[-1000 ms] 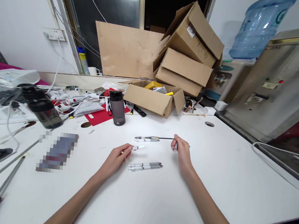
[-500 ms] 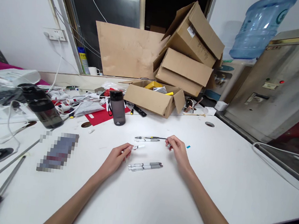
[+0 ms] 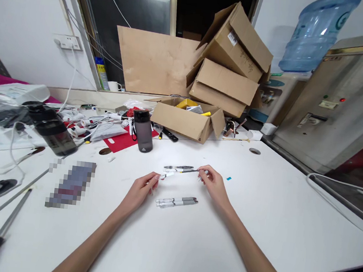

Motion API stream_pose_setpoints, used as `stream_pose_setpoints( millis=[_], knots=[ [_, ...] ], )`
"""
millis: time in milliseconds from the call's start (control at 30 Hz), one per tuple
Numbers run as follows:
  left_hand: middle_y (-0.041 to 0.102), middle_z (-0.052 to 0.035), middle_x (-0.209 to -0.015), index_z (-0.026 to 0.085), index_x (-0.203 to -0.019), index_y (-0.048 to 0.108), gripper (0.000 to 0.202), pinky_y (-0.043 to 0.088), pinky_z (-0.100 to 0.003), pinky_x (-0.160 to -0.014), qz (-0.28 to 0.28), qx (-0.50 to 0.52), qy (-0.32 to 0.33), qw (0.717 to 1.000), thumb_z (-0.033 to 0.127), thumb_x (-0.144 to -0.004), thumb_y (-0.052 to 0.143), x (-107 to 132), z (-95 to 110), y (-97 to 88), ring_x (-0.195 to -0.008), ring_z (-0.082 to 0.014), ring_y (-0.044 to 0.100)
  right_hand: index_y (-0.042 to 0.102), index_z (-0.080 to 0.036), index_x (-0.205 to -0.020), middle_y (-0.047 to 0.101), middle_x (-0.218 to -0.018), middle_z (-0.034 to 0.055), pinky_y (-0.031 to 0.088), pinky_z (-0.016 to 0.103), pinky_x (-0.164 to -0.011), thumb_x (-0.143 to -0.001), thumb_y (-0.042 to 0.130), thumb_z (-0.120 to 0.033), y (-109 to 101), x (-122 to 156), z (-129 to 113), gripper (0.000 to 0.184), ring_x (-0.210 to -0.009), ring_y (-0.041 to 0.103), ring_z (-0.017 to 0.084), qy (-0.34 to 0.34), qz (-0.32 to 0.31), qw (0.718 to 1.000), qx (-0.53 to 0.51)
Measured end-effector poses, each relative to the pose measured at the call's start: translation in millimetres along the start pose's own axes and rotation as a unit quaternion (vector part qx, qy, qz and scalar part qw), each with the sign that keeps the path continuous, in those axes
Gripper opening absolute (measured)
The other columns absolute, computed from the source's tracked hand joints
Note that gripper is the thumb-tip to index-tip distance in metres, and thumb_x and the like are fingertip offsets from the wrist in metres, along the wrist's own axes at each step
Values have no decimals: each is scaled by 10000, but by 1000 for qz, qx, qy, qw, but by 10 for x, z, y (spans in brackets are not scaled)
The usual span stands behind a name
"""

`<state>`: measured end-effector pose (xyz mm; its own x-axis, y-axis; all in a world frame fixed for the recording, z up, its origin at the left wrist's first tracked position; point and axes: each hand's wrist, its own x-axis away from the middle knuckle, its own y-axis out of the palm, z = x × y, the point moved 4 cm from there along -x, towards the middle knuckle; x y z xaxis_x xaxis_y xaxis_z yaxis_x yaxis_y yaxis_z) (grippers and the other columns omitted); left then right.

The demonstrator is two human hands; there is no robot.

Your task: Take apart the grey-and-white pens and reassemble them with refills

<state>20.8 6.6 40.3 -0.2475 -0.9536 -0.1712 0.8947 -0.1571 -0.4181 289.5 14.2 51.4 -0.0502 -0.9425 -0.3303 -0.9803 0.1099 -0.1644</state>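
Closed on a white pen barrel [image 3: 168, 175], my left hand [image 3: 139, 189] sits left of the frame's centre; on my feed the right hand [image 3: 212, 184], right of centre, pinches a thin dark refill [image 3: 189, 171]. Whether refill and barrel touch, I cannot tell. Two pens [image 3: 177, 202] lie just below, on the white desk [image 3: 168, 252].

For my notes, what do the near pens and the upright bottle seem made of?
The near pens: probably glossy plastic, since one end looks clear. The upright bottle: likely satin, smoky plastic, perhaps glass, as its body looks translucent.
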Motion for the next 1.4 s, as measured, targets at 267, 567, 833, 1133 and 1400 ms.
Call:
stream_pose_setpoints(
  millis=[267, 567, 833, 1133, 1400],
  knots=[
    [558, -1, -755, 202, -897, 638, 392, 427, -259, -672, 2, 5, -2, 1000, 528, -988, 441, -5, -24, 0, -685, -172, 503, 688, -235, -933, 689, -816, 27, 425, 300, -652, -902, 600, -445, 2, 18, -10, 230, -709, 603, 196, 8, -3, 1000, 16],
    [536, 10, -748, 204, -885, 622, 369, 412, -252, -672, -3, 7, -7, 1000, 505, -999, 442, 11, 5, -1, -683, -164, 491, 680, -227, -938, 674, -824, 18, 420, 294, -670, -905, 589, -408, 2, 34, -47, 205, -689, 583, 182, 3, 0, 999, 42],
    [529, 14, -747, 199, -857, 600, 374, 407, -251, -678, -9, 11, -3, 1000, 500, -1007, 438, 0, -16, 8, -683, -159, 491, 675, -220, -950, 676, -837, 18, 425, 286, -668, -909, 572, -402, 0, 27, -37, 213, -690, 585, 175, -4, -2, 998, 57],
    [511, 22, -733, 202, -846, 593, 372, 389, -250, -678, -12, 1, 3, 1000, 500, -1010, 439, 12, 10, 11, -692, -161, 482, 682, -222, -935, 668, -824, 12, 424, 281, -652, -916, 571, -396, 33, 50, -47, 207, -682, 578, 168, -9, -19, 997, 70],
    [510, 20, -736, 198, -871, 615, 369, 350, -256, -671, -26, -30, 18, 999, 482, -1018, 430, 58, 121, 56, -703, -163, 471, 691, -234, -932, 657, -822, 1, 407, 262, -651, -954, 547, -377, 214, 150, -131, 204, -736, 559, 165, -26, -106, 992, 69]
  ],
)
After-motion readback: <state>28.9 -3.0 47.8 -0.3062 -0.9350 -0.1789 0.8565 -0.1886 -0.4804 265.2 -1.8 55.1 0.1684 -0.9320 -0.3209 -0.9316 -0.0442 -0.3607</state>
